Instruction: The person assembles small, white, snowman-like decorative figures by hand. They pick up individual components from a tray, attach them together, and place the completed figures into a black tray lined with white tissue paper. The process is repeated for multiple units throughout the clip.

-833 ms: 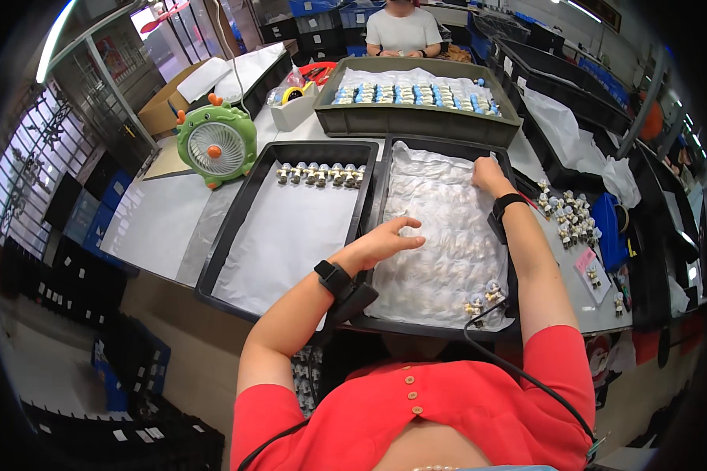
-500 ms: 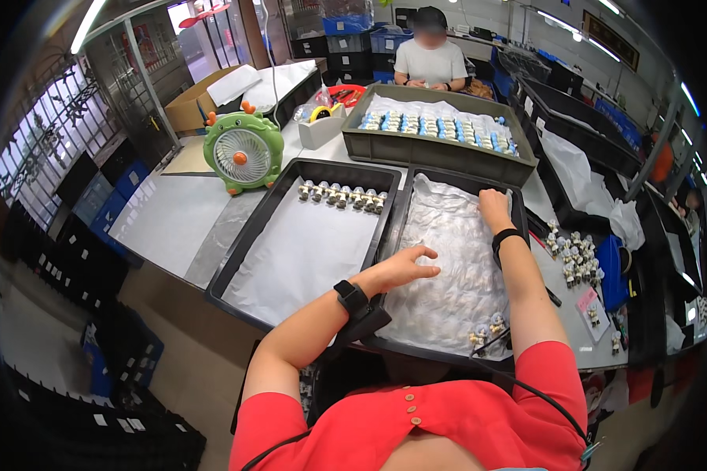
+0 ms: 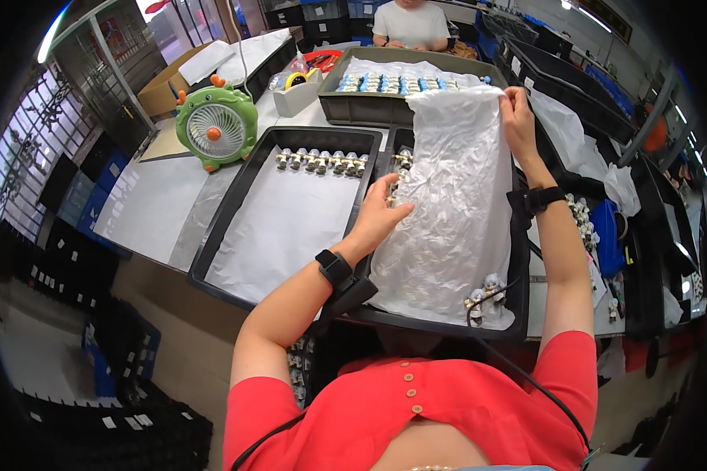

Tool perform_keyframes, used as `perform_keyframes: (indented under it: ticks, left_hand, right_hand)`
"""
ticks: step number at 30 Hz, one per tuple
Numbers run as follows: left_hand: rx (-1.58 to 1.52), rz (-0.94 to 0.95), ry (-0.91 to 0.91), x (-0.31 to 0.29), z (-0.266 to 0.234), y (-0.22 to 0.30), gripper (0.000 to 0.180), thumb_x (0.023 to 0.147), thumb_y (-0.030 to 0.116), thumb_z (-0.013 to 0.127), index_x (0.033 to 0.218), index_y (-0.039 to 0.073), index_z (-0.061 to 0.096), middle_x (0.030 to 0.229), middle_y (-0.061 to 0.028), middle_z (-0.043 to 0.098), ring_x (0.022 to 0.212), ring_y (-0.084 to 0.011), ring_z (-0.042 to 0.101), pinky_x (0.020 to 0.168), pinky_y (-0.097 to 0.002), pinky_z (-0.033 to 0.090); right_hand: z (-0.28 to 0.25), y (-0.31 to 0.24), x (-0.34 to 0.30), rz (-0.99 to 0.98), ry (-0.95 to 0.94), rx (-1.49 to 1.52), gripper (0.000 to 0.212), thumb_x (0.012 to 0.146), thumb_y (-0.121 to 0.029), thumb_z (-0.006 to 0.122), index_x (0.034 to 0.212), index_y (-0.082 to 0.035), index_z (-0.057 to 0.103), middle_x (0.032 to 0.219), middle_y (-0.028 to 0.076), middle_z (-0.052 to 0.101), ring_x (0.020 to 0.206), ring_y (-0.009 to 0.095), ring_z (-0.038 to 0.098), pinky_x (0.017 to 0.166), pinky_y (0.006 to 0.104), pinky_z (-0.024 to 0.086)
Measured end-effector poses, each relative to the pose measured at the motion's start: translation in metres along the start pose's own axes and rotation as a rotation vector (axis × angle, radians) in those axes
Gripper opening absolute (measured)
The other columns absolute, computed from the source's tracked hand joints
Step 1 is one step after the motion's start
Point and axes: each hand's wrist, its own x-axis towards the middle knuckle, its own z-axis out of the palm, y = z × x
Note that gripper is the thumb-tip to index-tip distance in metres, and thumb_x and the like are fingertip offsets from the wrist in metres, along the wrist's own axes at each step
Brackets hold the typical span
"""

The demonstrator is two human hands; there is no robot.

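My right hand (image 3: pixel 518 125) pinches the far right corner of a crinkled sheet of white tissue paper (image 3: pixel 456 196) and holds it up. The sheet lies over the right black tray (image 3: pixel 432 322), its far end raised. My left hand (image 3: pixel 379 216) is beside the sheet's left edge, fingers apart, near small figurines (image 3: pixel 403 158) showing from under the paper. Most of what lies beneath the sheet is hidden. A few silver-and-white figurines (image 3: pixel 491 289) rest on the paper in the near right corner, a black cable crossing them.
A left black tray (image 3: pixel 236 294) has white paper and a row of figurines (image 3: pixel 322 161). Beyond stand a green fan (image 3: pixel 214 129), a tape dispenser (image 3: pixel 297 94) and an olive tray (image 3: pixel 353 110) of figurines. Loose figurines (image 3: pixel 581 220) lie right. A person (image 3: pixel 411 27) sits opposite.
My right hand has raised the tissue paper's far end, uncovering figurines along the tray's left side. My left hand has moved toward the sheet's left edge. The view has tilted downward.
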Motion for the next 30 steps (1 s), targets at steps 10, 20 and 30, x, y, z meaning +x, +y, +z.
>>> perform_keyframes:
  ticks: [10, 20, 30]
  left_hand:
    - [-0.145, -0.296, -0.323, -0.012, 0.001, 0.041, 0.028, 0.082, 0.016, 0.065, 0.106, 0.001, 0.06, 0.09, -0.005, 0.064, 0.08, -0.0116, 0.059, 0.075, -0.0275, 0.048]
    - [-0.073, 0.058, -0.088, -0.011, -0.006, 0.096, 0.024, 0.087, 0.016, 0.06, 0.104, 0.0, 0.059, 0.09, -0.0027, 0.064, 0.073, -0.0054, 0.057, 0.067, -0.0207, 0.047]
    - [-0.216, 0.051, -0.151, -0.016, -0.007, 0.133, 0.027, 0.088, 0.015, 0.059, 0.108, -0.002, 0.056, 0.098, -0.0056, 0.063, 0.081, -0.0075, 0.059, 0.073, -0.023, 0.049]
  right_hand:
    - [-0.033, -0.012, 0.023, -0.046, 0.319, 0.071, 0.02, 0.089, -0.023, 0.051, 0.094, -0.003, 0.049, 0.076, 0.014, 0.058, 0.071, 0.025, 0.058, 0.067, 0.0347, 0.045]
    - [-0.069, -0.014, 0.033, -0.092, 0.528, -0.005, 0.025, 0.09, -0.027, 0.053, 0.094, -0.003, 0.05, 0.081, 0.007, 0.061, 0.072, 0.018, 0.059, 0.07, 0.0294, 0.047]
    - [-0.083, -0.012, 0.056, -0.085, 0.533, -0.143, 0.029, 0.086, -0.034, 0.054, 0.097, -0.008, 0.058, 0.088, 0.009, 0.063, 0.079, 0.024, 0.061, 0.074, 0.0337, 0.046]
